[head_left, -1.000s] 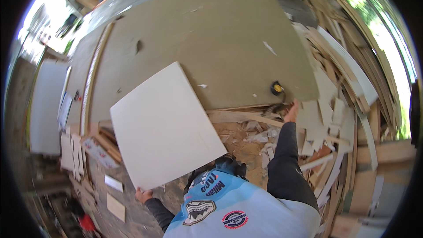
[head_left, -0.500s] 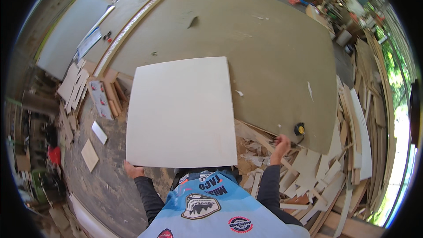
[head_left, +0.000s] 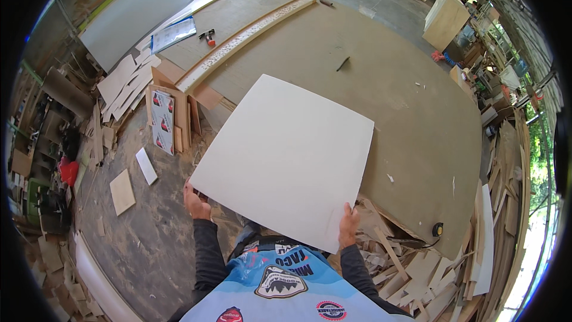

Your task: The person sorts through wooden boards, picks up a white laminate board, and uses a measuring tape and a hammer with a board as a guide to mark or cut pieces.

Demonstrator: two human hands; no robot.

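Note:
A square white panel [head_left: 283, 158] is between my two hands, turned at an angle, its far part over the large brown work table [head_left: 417, 125]. My left hand [head_left: 196, 201] is closed on its near left corner, with part of the fingers hidden under it. At the near right edge my right hand [head_left: 348, 225] grips the panel, thumb on top. On the table's near right corner lies a black and yellow tape measure [head_left: 438, 229]. A dark slim object [head_left: 343, 64] lies farther back on the table.
A long pale strip [head_left: 244, 39] crosses the table's left part, with a red and black tool [head_left: 208, 37] beyond it. Boards [head_left: 170, 122] stand by the table's left edge. Offcuts [head_left: 417, 280] pile up at the lower right. Two small panels, one white [head_left: 146, 166], one tan [head_left: 123, 193], lie on the floor.
The panel has turned clockwise and its near edge now slants. My right hand has come from beside the tape measure to the panel's right edge. The view has swung left.

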